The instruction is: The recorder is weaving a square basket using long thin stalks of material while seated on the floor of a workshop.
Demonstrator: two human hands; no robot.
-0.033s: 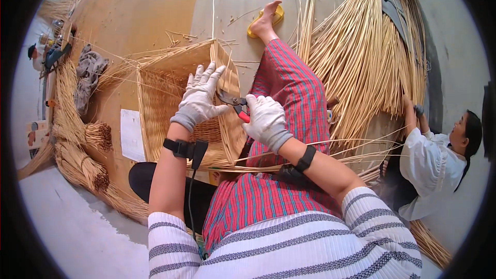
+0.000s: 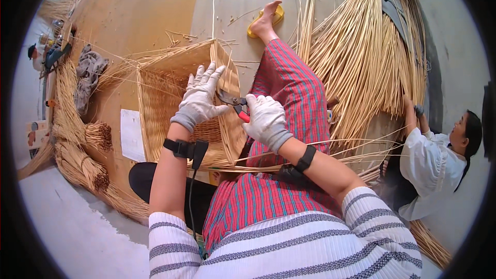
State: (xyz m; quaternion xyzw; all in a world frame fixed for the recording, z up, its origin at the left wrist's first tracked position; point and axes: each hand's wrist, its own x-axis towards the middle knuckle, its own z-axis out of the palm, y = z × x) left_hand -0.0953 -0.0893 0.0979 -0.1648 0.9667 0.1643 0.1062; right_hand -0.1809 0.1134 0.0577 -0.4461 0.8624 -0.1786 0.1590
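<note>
Pruning shears [image 2: 238,103], red-handled: best kept flush to the weave, left fingers clear of the blades. Right hand [image 2: 268,119]: gloved, curled round the handles. Left hand [image 2: 201,95]: gloved, fingers extended by the rim, apparently gripping nothing. Wicker basket [image 2: 155,93]: before the person, mouth upward; long axis seemingly running away from the body.

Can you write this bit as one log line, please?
left hand: open, at basket rim | right hand: gripping pruners, blades by same rim | paper: left of basket | co-worker: right, hands by canes
</note>
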